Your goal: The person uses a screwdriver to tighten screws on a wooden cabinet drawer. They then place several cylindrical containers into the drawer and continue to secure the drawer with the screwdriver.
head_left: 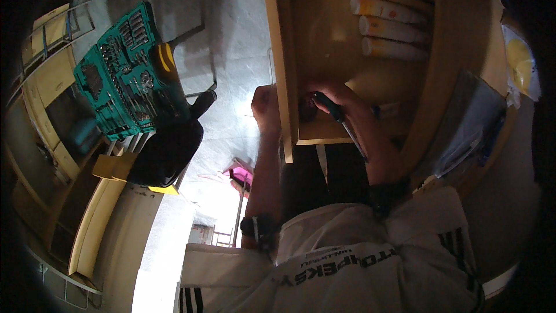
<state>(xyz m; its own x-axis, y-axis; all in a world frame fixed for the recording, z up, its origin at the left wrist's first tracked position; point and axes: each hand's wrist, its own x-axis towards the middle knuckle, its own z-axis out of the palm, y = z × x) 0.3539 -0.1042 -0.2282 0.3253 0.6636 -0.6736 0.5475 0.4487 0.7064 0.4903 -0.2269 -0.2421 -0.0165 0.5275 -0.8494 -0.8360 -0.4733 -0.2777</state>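
A pulled-out wooden drawer [307, 29] is in front of me, its front panel [277, 58] standing on the left. My left hand [266, 107] is against the outer face of that panel, fingers curled; what they hold is hidden. Inside the drawer, close to the inner face of the panel, is my right hand [336, 95]. A screwdriver [330, 107] with a dark green handle is tucked in it, its shaft slanting down along my right forearm. The fingertips of this hand are lost in shadow.
Several white tubes with orange ends [385, 29] lie at the drawer's far side. To the left, an open green tool case [124, 78] rests on a black chair [165, 153]. A pink dustpan [240, 173] is on the floor. A clear plastic bag [463, 127] lies at the right.
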